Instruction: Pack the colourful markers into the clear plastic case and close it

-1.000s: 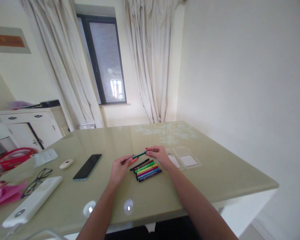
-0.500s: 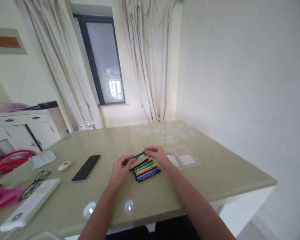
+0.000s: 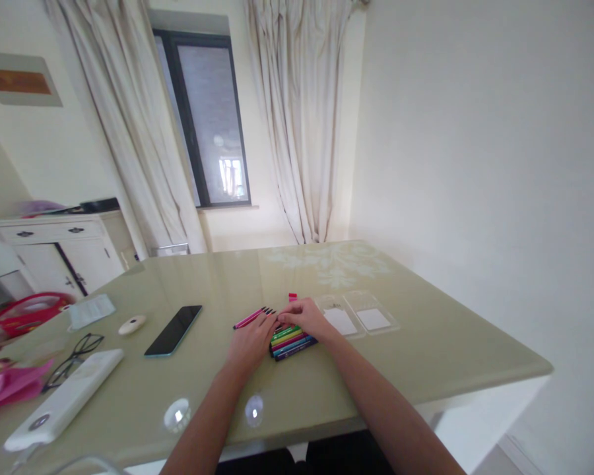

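A row of capped felt-tip markers (image 3: 293, 344) in green, yellow, purple and blue lies side by side on the table. My left hand (image 3: 251, 340) rests over the row's left end, fingers bent together. From the right, my right hand (image 3: 304, 316) reaches over the row's far side, its thumb and fingertips pinched near the left fingertips. Whatever lies between the fingers is hidden. Beyond my left hand are several uncapped markers (image 3: 249, 319), pink or red with dark tips. Red and pink caps (image 3: 292, 297) stand out just past my right hand.
A clear plastic case (image 3: 375, 319) with white inserts lies open at the right. Leftward are a phone (image 3: 173, 331), a round white case (image 3: 132, 324), glasses (image 3: 73, 361), a long white device (image 3: 65, 399), pink paper (image 3: 14, 386) and a face mask (image 3: 92, 311).
Both hands have come down together onto the marker row. The dark green marker held raised between them is now out of sight. The pink markers and red caps have come into view.
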A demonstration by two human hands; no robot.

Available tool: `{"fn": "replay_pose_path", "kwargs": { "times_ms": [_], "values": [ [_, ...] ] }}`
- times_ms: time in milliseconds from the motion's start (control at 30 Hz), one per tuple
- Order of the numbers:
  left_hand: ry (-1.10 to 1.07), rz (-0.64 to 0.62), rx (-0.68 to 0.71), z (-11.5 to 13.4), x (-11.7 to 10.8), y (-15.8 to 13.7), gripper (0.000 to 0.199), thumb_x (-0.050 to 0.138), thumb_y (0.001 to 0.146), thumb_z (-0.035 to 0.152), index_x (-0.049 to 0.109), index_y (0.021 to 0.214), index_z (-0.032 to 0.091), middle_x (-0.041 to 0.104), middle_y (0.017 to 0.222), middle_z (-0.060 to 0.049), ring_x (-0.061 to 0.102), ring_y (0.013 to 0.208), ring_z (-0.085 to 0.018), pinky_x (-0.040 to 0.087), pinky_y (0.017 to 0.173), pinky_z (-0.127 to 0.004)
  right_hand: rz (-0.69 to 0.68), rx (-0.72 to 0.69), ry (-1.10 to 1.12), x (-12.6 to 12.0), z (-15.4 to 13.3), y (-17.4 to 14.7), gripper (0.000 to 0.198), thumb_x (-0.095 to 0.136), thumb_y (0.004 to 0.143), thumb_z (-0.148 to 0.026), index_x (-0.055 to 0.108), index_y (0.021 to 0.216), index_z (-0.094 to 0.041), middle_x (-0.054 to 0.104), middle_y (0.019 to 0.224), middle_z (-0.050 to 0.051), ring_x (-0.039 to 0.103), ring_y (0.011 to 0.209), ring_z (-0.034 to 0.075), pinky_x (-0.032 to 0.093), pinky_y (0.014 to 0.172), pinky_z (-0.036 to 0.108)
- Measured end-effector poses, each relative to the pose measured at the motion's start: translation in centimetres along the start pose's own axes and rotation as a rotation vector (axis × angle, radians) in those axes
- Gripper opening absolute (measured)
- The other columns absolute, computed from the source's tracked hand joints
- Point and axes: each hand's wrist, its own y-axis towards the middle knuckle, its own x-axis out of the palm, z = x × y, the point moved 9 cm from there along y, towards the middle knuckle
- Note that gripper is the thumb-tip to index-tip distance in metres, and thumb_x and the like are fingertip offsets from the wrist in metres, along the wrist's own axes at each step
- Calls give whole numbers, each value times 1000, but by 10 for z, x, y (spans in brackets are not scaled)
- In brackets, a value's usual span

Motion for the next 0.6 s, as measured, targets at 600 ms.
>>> {"fn": "replay_pose_path", "kwargs": {
  "times_ms": [600],
  "values": [
    [-39, -83, -58, -4, 13, 2, 28, 50, 100, 32, 63, 123, 23, 71, 124, -9, 68, 108, -22, 53, 91, -31, -10, -8, 9, 5, -3, -2, 36, 80, 70, -55, 77, 75, -19, 70, 62, 0, 62, 58, 16, 49, 62, 29]
  ]
}}
